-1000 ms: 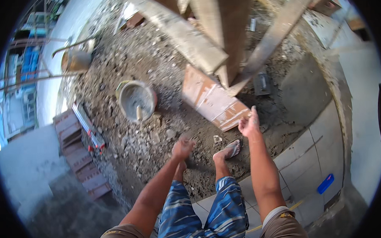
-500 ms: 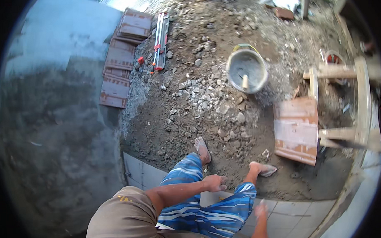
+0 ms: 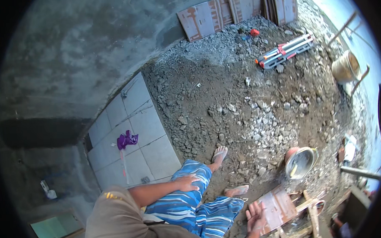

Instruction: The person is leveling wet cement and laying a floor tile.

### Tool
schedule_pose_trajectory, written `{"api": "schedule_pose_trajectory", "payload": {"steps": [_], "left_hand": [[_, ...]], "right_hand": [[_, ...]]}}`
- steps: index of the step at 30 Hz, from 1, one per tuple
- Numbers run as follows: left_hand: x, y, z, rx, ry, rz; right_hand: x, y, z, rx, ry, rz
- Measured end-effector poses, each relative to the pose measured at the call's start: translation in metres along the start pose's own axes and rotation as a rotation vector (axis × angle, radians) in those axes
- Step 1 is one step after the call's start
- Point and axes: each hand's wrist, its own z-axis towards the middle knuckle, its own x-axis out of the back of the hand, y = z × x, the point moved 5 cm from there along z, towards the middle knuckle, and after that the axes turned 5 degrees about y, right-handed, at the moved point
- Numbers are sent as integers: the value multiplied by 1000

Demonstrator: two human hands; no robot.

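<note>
My left hand (image 3: 187, 183) lies flat on the left thigh of my blue striped shorts (image 3: 193, 203), its fingers stretched out. Palm showing and fingers spread, my right hand (image 3: 255, 216) is held beside a reddish-brown tile (image 3: 281, 206) with whitish smears; whether it touches the tile I cannot tell. Nothing is in either hand. Beyond that tile, a bucket (image 3: 300, 162) of grey material stands on the rubble, with a light-handled tool in it.
Pale floor tiles (image 3: 158, 155) lie to my left, with a purple cloth (image 3: 127, 139) on them. Tiles (image 3: 201, 20) lean along the wall near a tile cutter (image 3: 284, 52). Another bucket (image 3: 346, 67) stands far right; wooden pieces (image 3: 313, 215) are at lower right. Rubble covers the ground.
My view has swung left, bringing the laid tiles and purple cloth into sight. My left hand has come back onto my thigh. My right hand has moved out beside the reddish-brown tile, fingers spread.
</note>
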Motion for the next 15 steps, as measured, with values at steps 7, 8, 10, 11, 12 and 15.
{"api": "schedule_pose_trajectory", "payload": {"steps": [7,8,10,11,12,15], "left_hand": [[25,8,-25,327,-312,-1398],[16,12,-38,420,-604,-1634],[-4,-7,-50,559,-641,-1310],[1,-26,-45,527,-626,-1232],[3,-48,-31,697,-401,-1111],[9,-74,-14,785,472,-134]], "right_hand": [[-104,51,-24,-737,54,519],[-90,34,-14,-701,182,375],[-78,-14,16,-186,122,-575],[-88,-44,31,197,190,-1174],[-90,-59,36,206,249,-1144],[-116,-108,41,567,26,-1396]]}}
